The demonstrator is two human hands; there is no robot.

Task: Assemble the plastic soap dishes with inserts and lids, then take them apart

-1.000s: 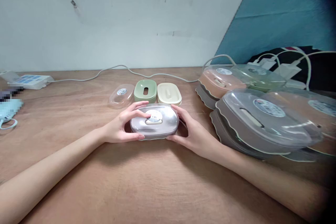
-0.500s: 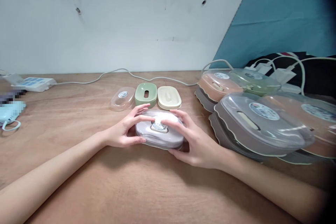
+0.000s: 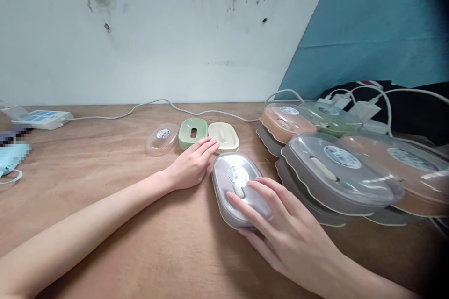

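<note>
Soap box (image 3: 235, 186), light, stiff, slippery plastic, lies mid-counter under the right hand (image 3: 280, 229), fingers spread flat on its clear lid; left hand (image 3: 192, 164) rests open beside it.

The right hand (image 3: 280, 229) lies flat on the grey lidded box (image 3: 236, 187); the left hand (image 3: 191, 166) rests open on the wooden table (image 3: 105, 168) beside it.

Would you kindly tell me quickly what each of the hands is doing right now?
Left hand: open, flat on the brown wooden table, holding nothing.
Right hand: open, fingers spread over the grey oval plastic box with clear lid, not gripping it.
</note>
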